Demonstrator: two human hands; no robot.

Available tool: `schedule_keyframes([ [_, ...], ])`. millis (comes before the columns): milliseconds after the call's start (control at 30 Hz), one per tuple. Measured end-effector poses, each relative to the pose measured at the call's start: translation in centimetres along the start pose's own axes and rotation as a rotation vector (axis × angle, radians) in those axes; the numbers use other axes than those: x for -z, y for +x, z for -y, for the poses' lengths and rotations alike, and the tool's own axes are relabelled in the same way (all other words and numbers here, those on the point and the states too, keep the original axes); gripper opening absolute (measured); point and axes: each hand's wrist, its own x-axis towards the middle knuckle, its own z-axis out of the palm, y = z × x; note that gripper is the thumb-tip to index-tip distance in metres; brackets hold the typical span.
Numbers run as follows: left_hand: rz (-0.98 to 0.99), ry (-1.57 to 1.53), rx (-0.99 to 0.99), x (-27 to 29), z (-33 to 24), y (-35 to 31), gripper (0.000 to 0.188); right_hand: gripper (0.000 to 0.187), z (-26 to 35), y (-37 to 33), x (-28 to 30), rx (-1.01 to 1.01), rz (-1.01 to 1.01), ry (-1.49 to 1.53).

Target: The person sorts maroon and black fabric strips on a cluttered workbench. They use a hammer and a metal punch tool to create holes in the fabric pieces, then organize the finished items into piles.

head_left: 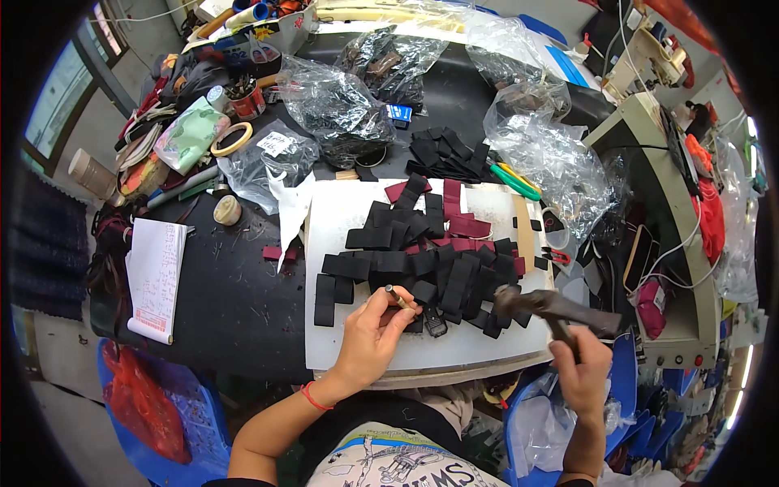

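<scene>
My left hand (369, 337) pinches a short metal punch (395, 294) upright between thumb and fingers, near the front edge of a white board (349, 345). My right hand (586, 369) is wrapped round the handle of a hammer (560, 308). Its dark metal head hangs over the board's right side, apart from the punch. Many short black fabric bands (458, 284) lie heaped on the board, with maroon bands (466, 227) among them. Beside my left fingers rests a small black item (436, 325), whose kind I cannot make out. The punch's lower tip is hidden by the hand.
An open notepad (156, 276) and a small round jar (227, 211) lie on the black table to the left. Clear plastic bags (333, 114) and green-handled scissors (515, 183) are behind the board. A grey machine (641, 138) stands at right. Blue chairs (207, 422) flank me.
</scene>
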Motion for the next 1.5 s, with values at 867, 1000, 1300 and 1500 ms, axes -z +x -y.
schedule_keyframes([
  [867,-0.020,0.318,-0.238,-0.1,0.5,0.0,0.015,0.026,2.5,1.0,-3.4,0.234,0.151,-0.033],
  [1000,0.000,0.435,-0.335,-0.3,-0.1,0.0,0.021,0.018,2.9,1.7,-2.2,0.319,-0.009,-0.010],
  [1300,-0.038,0.259,-0.233,-0.1,0.2,0.4,0.016,0.029,5.7,2.9,0.3,0.175,-0.144,0.544],
  [1500,-0.018,0.198,-0.155,0.0,0.1,0.4,0.014,0.015,3.8,2.1,-1.7,0.004,0.026,0.487],
])
